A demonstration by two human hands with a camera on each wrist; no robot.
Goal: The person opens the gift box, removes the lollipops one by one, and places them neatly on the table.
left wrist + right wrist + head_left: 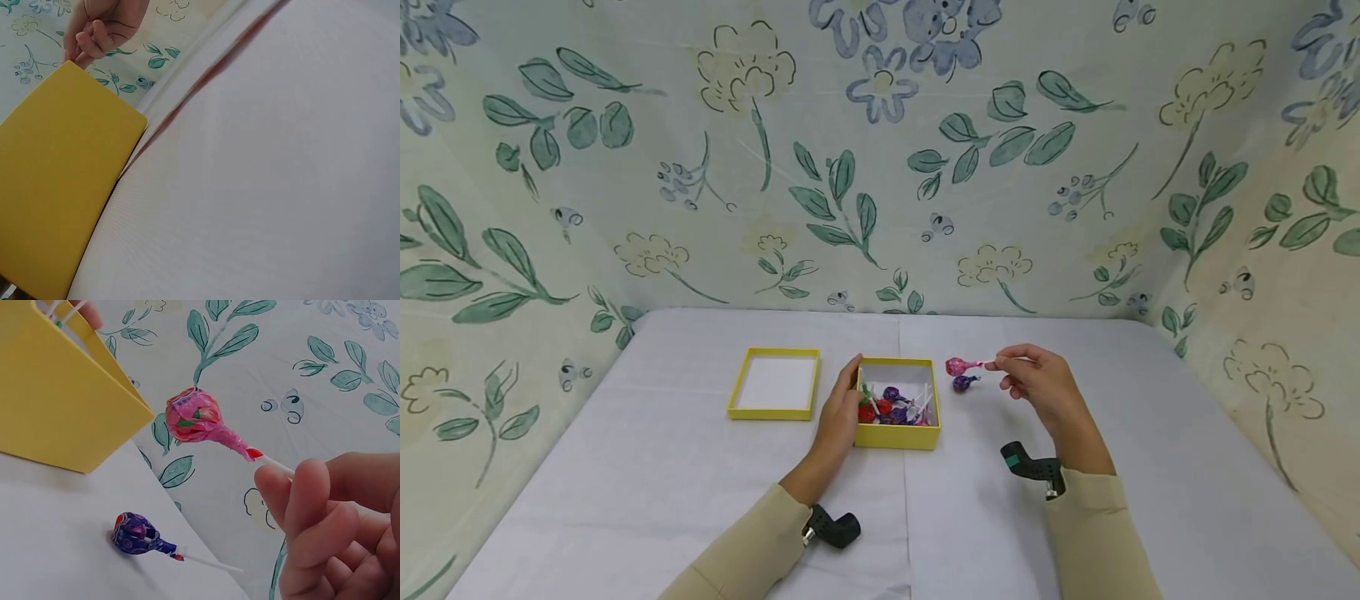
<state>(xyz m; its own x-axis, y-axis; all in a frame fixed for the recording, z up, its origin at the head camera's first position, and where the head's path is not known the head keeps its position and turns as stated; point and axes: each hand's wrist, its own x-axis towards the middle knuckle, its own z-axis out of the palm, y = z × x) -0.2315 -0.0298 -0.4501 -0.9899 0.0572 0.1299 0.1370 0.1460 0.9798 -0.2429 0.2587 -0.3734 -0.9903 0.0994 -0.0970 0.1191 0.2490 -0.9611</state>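
Observation:
My right hand [1037, 385] pinches the white stick of a pink-wrapped lollipop [195, 416], its round head pointing left toward the box. Below it on the cloth lies a purple-wrapped lollipop [134, 534]. My left hand [838, 417] grips the left side of a yellow box [898, 437], thumb at the rim. Inside the box, red, purple and pink lollipops [891, 395] lie in a loose pile, some with white sticks up. The left wrist view shows the box's plain yellow side, with the right hand beyond it.
Left of the box lies a yellow-edged lid [773, 414], its white inside facing up. A white cloth [700, 500] covers the table, with a crease down its middle. Flower-patterned fabric [865, 275] stands behind and at both sides.

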